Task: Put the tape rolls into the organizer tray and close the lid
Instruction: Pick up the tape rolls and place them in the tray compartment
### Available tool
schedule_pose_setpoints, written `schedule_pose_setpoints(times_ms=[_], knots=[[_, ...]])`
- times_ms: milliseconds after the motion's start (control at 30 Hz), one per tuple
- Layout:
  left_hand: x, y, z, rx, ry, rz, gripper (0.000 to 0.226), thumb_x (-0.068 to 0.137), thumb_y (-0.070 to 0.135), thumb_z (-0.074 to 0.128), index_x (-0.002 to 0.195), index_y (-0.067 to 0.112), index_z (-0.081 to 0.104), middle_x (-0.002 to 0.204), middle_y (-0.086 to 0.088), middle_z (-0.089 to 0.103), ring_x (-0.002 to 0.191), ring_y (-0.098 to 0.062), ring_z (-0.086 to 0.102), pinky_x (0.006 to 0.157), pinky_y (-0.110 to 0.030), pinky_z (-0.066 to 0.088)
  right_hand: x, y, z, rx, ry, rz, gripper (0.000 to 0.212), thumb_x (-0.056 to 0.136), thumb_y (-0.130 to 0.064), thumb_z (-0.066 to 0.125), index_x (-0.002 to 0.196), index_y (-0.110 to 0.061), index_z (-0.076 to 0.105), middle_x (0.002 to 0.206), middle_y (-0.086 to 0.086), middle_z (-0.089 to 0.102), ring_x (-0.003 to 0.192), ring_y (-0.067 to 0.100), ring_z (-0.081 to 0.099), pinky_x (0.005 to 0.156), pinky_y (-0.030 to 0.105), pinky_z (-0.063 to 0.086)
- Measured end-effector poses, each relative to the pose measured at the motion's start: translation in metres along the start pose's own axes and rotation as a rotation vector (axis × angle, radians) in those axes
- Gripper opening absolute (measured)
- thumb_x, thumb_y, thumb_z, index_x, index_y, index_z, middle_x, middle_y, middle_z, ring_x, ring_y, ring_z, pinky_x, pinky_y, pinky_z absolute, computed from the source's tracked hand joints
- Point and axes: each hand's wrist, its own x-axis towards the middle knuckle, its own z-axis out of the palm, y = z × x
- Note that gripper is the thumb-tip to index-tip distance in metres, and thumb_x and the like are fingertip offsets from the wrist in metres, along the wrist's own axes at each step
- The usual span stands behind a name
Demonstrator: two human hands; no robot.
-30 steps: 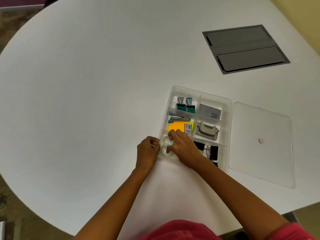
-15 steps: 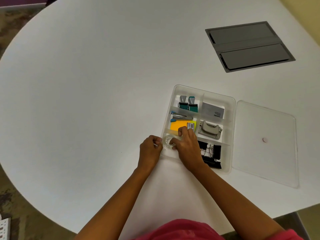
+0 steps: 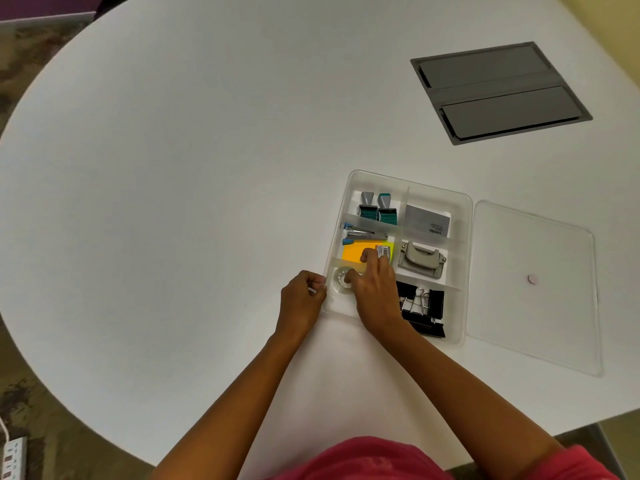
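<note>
A clear organizer tray (image 3: 464, 216) with several compartments sits on the white table. A clear tape roll (image 3: 340, 279) lies in its near left compartment. My right hand (image 3: 375, 294) rests over that compartment, its thumb touching the roll and its fingers reaching onto the orange sticky notes (image 3: 353, 252). Whether other rolls lie under this hand is hidden. My left hand (image 3: 303, 299) is curled at the tray's near left edge, pinching the rim. The flat clear lid (image 3: 533, 289) with a small round knob lies on the table just right of the tray.
The tray also holds stamps (image 3: 375, 211), a stapler (image 3: 363, 234), a grey card box (image 3: 426, 221), a hole punch (image 3: 419, 259) and black binder clips (image 3: 422, 308). A grey cable hatch (image 3: 500, 91) is set in the table at the far right. A power strip (image 3: 12, 459) lies on the floor.
The tape roll has gone down from between both hands into the near left compartment. My right hand moved further over the tray; the left stayed at the rim.
</note>
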Motion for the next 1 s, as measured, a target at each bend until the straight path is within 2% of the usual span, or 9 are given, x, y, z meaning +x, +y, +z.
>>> schedule_pose_setpoints(times_ms=[100,200,333,467,700,867,1000], knots=[[0.000,0.000,0.000,0.008,-0.010,0.000,0.020,0.089,0.016,0.058,0.107,0.007,0.061,0.093,0.002,0.058,0.080,-0.011,0.052,0.062,-0.008,0.037,-0.001,-0.001,0.001,-0.030,-0.068,0.007,0.021,0.085,-0.005,0.062,0.106,-0.007,0.063,0.137,0.019,0.041,0.114,0.036,0.044,0.089,0.041,0.042],[0.001,0.002,0.000,0.015,-0.024,-0.002,0.021,0.089,0.016,0.058,0.108,0.007,0.060,0.093,0.003,0.056,0.083,-0.012,0.053,0.072,-0.018,0.040,-0.002,-0.005,0.002,-0.074,-0.103,0.034,0.025,0.086,-0.018,0.065,0.109,-0.011,0.061,0.145,0.015,0.030,0.123,0.035,0.037,0.097,0.040,0.037],[0.001,0.002,-0.002,0.017,-0.041,0.001,0.021,0.090,0.017,0.057,0.108,0.007,0.060,0.095,0.003,0.056,0.085,-0.013,0.053,0.076,-0.021,0.041,-0.002,-0.009,0.005,-0.049,-0.124,0.063,0.033,0.086,-0.025,0.067,0.114,-0.010,0.058,0.145,0.014,0.029,0.128,0.034,0.033,0.100,0.040,0.036],[0.002,0.001,-0.004,0.011,-0.057,-0.002,0.019,0.089,0.017,0.059,0.105,0.008,0.061,0.094,0.003,0.057,0.084,-0.013,0.054,0.073,-0.020,0.041,0.001,-0.011,0.005,0.008,-0.101,0.086,0.041,0.082,-0.038,0.068,0.110,-0.010,0.060,0.139,0.013,0.034,0.121,0.031,0.037,0.098,0.039,0.036],[0.002,0.000,-0.003,0.004,-0.051,0.019,0.011,0.088,0.015,0.059,0.098,0.011,0.059,0.092,0.004,0.056,0.080,-0.013,0.053,0.062,-0.008,0.038,0.006,-0.015,0.005,-0.029,-0.041,0.091,0.014,0.081,-0.022,0.072,0.090,-0.012,0.070,0.139,0.008,0.042,0.115,0.029,0.045,0.090,0.036,0.041],[0.002,-0.001,-0.005,-0.017,-0.039,0.040,0.005,0.087,0.017,0.060,0.088,0.020,0.056,0.088,0.007,0.056,0.074,-0.009,0.052,0.061,-0.007,0.038,0.006,-0.013,0.007,-0.043,-0.054,0.080,0.014,0.080,-0.017,0.072,0.091,-0.009,0.070,0.138,0.009,0.044,0.116,0.030,0.045,0.091,0.038,0.043],[0.003,-0.002,-0.005,-0.003,-0.052,0.039,0.009,0.088,0.018,0.059,0.095,0.013,0.060,0.090,0.006,0.057,0.077,-0.011,0.054,0.061,-0.007,0.038,0.004,-0.013,0.008,-0.051,-0.032,0.101,0.013,0.079,-0.019,0.072,0.087,-0.009,0.070,0.130,0.010,0.048,0.115,0.032,0.046,0.090,0.040,0.043]])
